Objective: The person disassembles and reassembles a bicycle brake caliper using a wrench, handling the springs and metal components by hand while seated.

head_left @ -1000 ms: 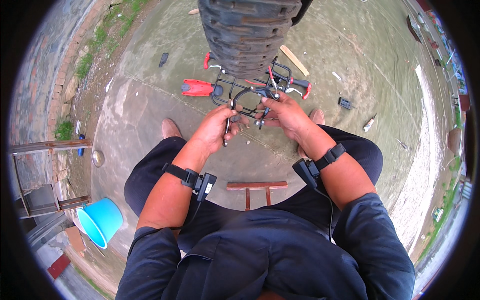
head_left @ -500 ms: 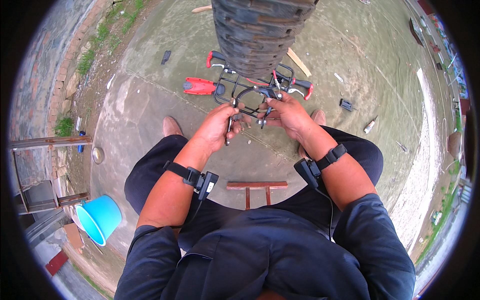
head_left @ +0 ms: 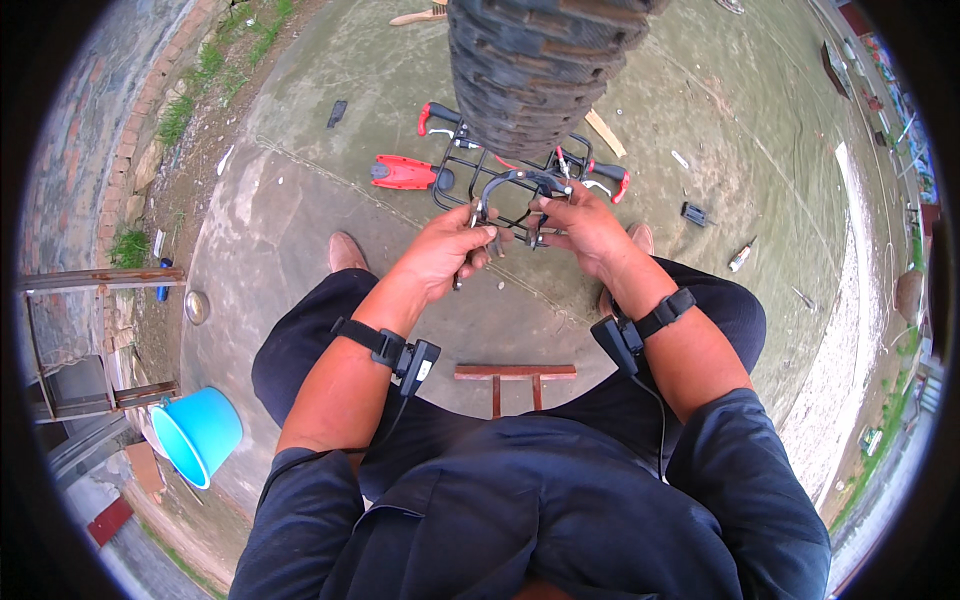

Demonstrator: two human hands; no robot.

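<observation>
Head view gives me both bare hands at work under a knobbly black tyre (head_left: 545, 75). On my feed, a dark arched part (head_left: 518, 176) sits between them, its open side toward the wearer. The left hand (head_left: 440, 250) has its fingers closed around the lower end of one leg, and the right hand (head_left: 588, 230) pinches the opposite end between thumb and fingers (the fingertips overlap the metal, so I can't make out every contact). From this angle I can't tell whether the arch touches the tyre.

Beyond the hands I see a black tubular frame (head_left: 466, 157) on the concrete ground (head_left: 330, 215), with red-ended grips (head_left: 438, 116) showing at its sides and a red plastic piece (head_left: 403, 172) just beside it. A wooden strip (head_left: 605, 134) lies past the frame. To the right I pick out a small black box (head_left: 694, 213); a blue bucket (head_left: 205, 430) is well apart at lower left.
</observation>
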